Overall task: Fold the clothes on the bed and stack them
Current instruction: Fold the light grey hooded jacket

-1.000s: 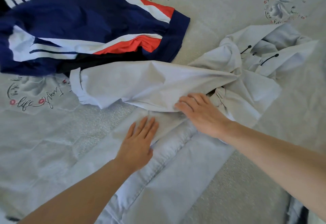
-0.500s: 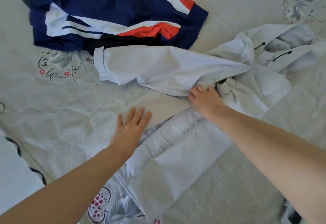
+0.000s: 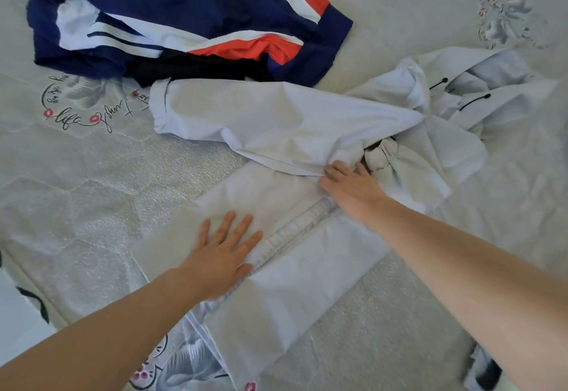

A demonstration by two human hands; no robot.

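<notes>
We note the white jacket (image 3: 292, 132) lies part-flattened mid-bed (image 3: 92, 175). Left hand (image 3: 221, 249) has slid outward, spread flat, pressing fabric; right hand (image 3: 350, 186) has curled, apparently pinching the sleeve fold. Smoothing continues; folding barely begun.

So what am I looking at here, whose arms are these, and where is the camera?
There is no machine here. A person wears a camera on the head, looking forward and down, so the bare arms reaching in are their own. The left hand lies flat, fingers spread, pressing on a white jacket spread over the bed. The right hand touches the fabric further up, near the jacket's bunched sleeve; its fingertips are partly hidden in the folds, so I cannot tell whether it pinches the cloth. Behind lies a crumpled navy, white and orange garment, not yet folded. The bed's cover is pale, printed with flowers and writing.
</notes>
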